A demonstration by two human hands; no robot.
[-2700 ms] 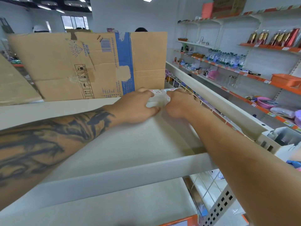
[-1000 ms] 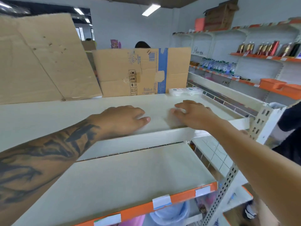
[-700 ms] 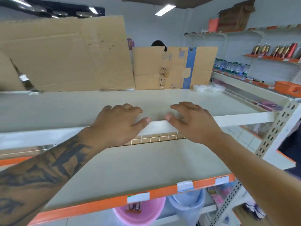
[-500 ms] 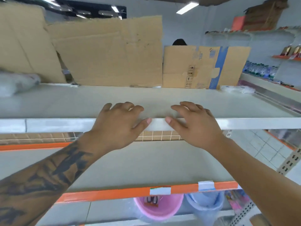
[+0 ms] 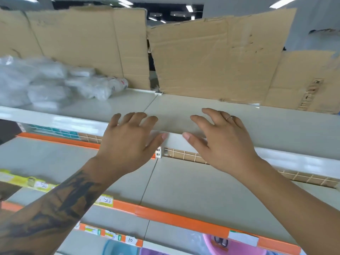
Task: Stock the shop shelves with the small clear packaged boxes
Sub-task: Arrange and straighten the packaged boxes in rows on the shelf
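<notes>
Left hand (image 5: 128,142) and right hand (image 5: 222,142): fingers spread, palms down, holding nothing, over the top shelf (image 5: 202,115) front edge. Plastic-wrapped packages (image 5: 55,83) lie far left.

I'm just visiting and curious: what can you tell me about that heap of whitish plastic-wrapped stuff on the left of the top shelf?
The plastic-wrapped heap looks like several flat whitish packs bundled in crinkled clear film, piled loosely. It is blurred, so labels cannot be read, though small red marks show at its right end. It lies on the top shelf, at the left, in front of the upright cardboard sheet behind it. Neither hand touches it.
</notes>
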